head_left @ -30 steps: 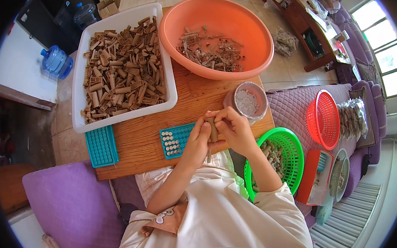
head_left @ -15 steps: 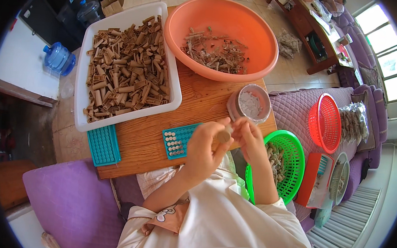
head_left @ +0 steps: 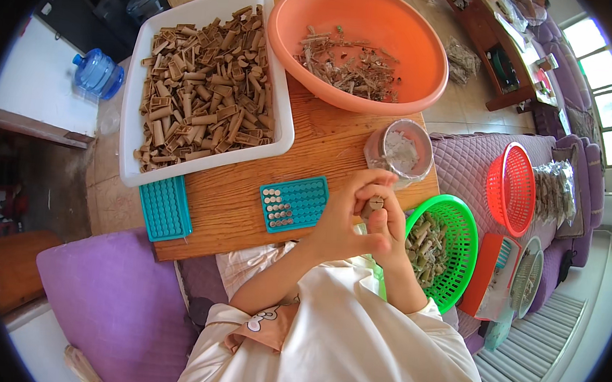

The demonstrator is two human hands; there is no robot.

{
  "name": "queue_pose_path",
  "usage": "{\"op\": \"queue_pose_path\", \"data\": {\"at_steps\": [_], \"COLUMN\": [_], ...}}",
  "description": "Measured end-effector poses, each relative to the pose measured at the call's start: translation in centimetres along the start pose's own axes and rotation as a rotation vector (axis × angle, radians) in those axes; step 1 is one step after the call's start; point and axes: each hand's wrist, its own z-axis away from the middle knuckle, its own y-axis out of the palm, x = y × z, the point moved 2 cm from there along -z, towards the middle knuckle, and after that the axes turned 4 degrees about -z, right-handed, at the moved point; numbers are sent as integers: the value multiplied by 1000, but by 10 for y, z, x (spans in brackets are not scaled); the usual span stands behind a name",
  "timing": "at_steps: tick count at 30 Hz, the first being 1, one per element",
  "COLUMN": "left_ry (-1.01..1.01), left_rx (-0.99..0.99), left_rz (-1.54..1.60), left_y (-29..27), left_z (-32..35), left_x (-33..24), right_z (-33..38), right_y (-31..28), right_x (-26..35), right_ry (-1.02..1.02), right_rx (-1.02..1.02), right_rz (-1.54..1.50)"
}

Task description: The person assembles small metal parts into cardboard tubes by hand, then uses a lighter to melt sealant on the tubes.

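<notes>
A short brown cylindrical piece (head_left: 373, 206) with a slotted end shows between my hands, above the table's near right edge. My right hand (head_left: 392, 228) is closed on it, with the fingers bent round its end. Just left of the piece, my left hand (head_left: 343, 218) curves in a wide C, its thumb and fingers apart and reaching round my right fingers. Whether its fingertips touch the piece is hidden. Beyond both hands stands a tub of white lumps (head_left: 400, 151). Left of them lies a teal pitted tray (head_left: 305, 203) with small silvery discs in its left columns.
A white bin (head_left: 285, 137) of brown half-tube parts and an orange basin (head_left: 410, 99) of scraps cover the table's far side. A second teal tray (head_left: 165, 217) lies at the left edge. Right of me are a green basket (head_left: 460, 253) of brown pieces and a red basket (head_left: 513, 190).
My left hand has opened and moved off the brown piece, its thumb swinging wide. The piece now sits in my right hand, a little further right. The whole view has shifted slightly.
</notes>
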Motion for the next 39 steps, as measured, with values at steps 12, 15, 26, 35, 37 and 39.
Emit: {"op": "queue_pose_path", "data": {"at_steps": [12,15,26,35,37,39], "left_ry": [-251,-155,-538,-561,-586,-586], "left_rx": [126,175,334,249,227,234], "left_rz": [-380,-319,-437,-400,-397,-395], "left_y": [13,2,-41,-50,-56,-61], "left_z": [1,28,61,50,54,57], "left_x": [16,33,44,22,19,13], "right_z": [24,54,-76,-385,-383,-385], "right_y": [-35,-98,-96,-78,-69,-70], "right_x": [-23,0,82,-123,-147,-155], "right_ry": [79,163,5,444,306,428], "right_rx": [-140,-448,275,-73,-125,-31], "right_rz": [229,624,1428,1538,1578,1592]}}
